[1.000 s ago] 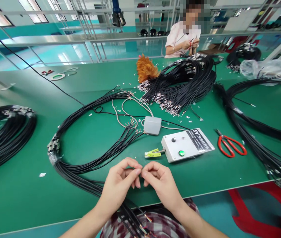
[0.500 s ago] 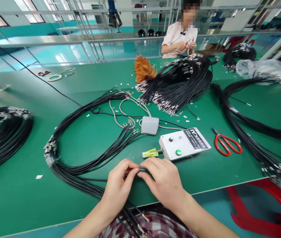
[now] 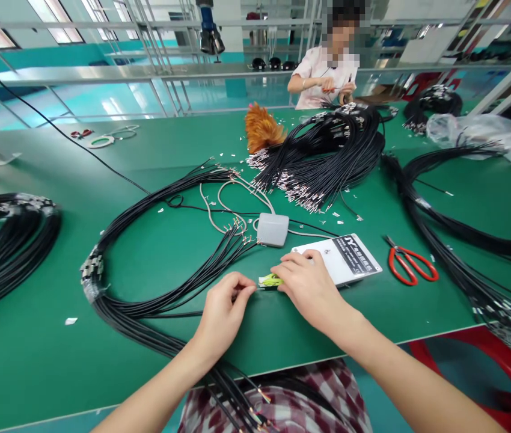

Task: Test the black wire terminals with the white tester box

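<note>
My left hand (image 3: 226,310) pinches the end of a black cable (image 3: 174,314), and a thin pale tip pokes out past the fingertips. That tip is close to a yellow-green clip (image 3: 270,280) on the left side of a white control box (image 3: 343,258). My right hand (image 3: 305,285) has its thumb and fingers closed round the clip, with part of the clip hidden. The back of this hand also covers the box's knob and green button. Left of my hands, a bundle of black cables (image 3: 115,234) curves round, taped at its bend, with bared ends near the box.
Red-handled scissors (image 3: 411,264) lie right of the box. A small grey box (image 3: 273,230) with cords sits behind. Large cable bundles (image 3: 327,156) lie at the back, left and right. An orange tuft (image 3: 262,129) stands near a co-worker (image 3: 327,75). A red stool (image 3: 485,385) is below the table.
My right hand has moved from the cable tip up and right onto the clip. My left hand, still pinching the cable, has moved slightly up towards the clip.
</note>
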Demonstrator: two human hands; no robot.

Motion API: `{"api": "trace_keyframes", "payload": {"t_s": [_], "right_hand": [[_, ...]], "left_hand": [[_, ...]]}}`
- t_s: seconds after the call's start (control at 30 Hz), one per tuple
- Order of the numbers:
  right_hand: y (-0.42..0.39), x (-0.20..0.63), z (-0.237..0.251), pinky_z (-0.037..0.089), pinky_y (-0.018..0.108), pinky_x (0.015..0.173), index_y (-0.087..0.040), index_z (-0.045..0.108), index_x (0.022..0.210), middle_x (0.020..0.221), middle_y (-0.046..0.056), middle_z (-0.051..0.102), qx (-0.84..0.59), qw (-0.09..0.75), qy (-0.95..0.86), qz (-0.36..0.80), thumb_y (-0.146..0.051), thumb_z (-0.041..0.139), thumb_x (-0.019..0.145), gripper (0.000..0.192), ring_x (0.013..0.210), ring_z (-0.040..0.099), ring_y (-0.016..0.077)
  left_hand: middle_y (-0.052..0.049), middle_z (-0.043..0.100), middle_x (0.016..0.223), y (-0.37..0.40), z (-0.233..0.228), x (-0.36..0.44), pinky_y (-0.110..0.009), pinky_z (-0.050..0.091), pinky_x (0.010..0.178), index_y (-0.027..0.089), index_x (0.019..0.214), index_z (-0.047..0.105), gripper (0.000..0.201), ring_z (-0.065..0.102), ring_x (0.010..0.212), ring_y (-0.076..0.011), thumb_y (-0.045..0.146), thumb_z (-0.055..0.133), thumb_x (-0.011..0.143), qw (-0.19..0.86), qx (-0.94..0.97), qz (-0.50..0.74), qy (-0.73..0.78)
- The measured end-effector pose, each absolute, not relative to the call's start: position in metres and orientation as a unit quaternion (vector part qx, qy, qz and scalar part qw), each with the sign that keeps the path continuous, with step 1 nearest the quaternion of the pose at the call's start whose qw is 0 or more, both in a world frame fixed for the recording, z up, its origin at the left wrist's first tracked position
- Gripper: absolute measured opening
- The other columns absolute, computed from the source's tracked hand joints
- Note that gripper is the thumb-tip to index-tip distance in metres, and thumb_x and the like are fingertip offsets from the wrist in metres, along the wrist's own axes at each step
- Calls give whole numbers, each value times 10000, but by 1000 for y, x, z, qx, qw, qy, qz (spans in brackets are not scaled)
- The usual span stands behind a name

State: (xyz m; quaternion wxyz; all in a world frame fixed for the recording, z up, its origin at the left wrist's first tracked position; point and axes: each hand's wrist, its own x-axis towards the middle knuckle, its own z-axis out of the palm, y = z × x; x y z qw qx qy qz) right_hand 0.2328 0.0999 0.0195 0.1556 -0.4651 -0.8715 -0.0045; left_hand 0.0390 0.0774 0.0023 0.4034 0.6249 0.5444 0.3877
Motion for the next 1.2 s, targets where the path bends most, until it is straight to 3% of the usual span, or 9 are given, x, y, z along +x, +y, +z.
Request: {"api": "trace_keyframes", "payload": {"t_s": [0.4, 0.6, 0.93, 1.1, 1.2], "right_hand": [[107, 227, 23, 277, 424, 920, -202, 643, 761, 778, 13, 706, -486, 110, -867, -18, -123, 712, 815, 118, 888, 591, 208], [106, 227, 24, 201, 438, 999, -185, 656, 779, 781, 7, 688, -489, 88, -867, -26, -110, 667, 831, 92, 902, 588, 204], [102, 223, 25, 223, 467, 961, -162, 640, 835, 857, 51, 700, -493, 81, -865, -43, -77, 683, 805, 100, 967, 593, 242], [88, 242, 37, 230, 476, 998, -185, 639, 1012, 1063, 48, 729, -489, 186, -852, -15, -275, 757, 829, 236, 1120, 589, 261], [73, 271, 37, 283, 450, 982, -224, 631, 1040, 1084, 15, 742, -510, 290, -809, -29, -225, 654, 912, 130, 1114, 613, 233]], "left_hand": [[7, 624, 671, 87, -6, 47, -226, 434, 558, 182, 737, 604, 122, 594, 618, -149, 240, 573, 840, 416, 586, 400, 569], [10, 635, 662, 91, -15, 51, -218, 416, 536, 187, 712, 604, 120, 593, 589, -144, 231, 582, 823, 408, 584, 399, 577], [6, 635, 672, 90, -19, 54, -221, 404, 532, 191, 731, 591, 127, 597, 595, -148, 257, 568, 838, 405, 589, 390, 580], [-4, 653, 695, 88, -19, 53, -231, 421, 558, 191, 751, 592, 140, 615, 625, -158, 273, 550, 856, 411, 589, 384, 580], [-10, 664, 712, 89, -20, 52, -241, 432, 580, 190, 760, 604, 134, 624, 644, -166, 273, 554, 853, 414, 588, 385, 579]]}}
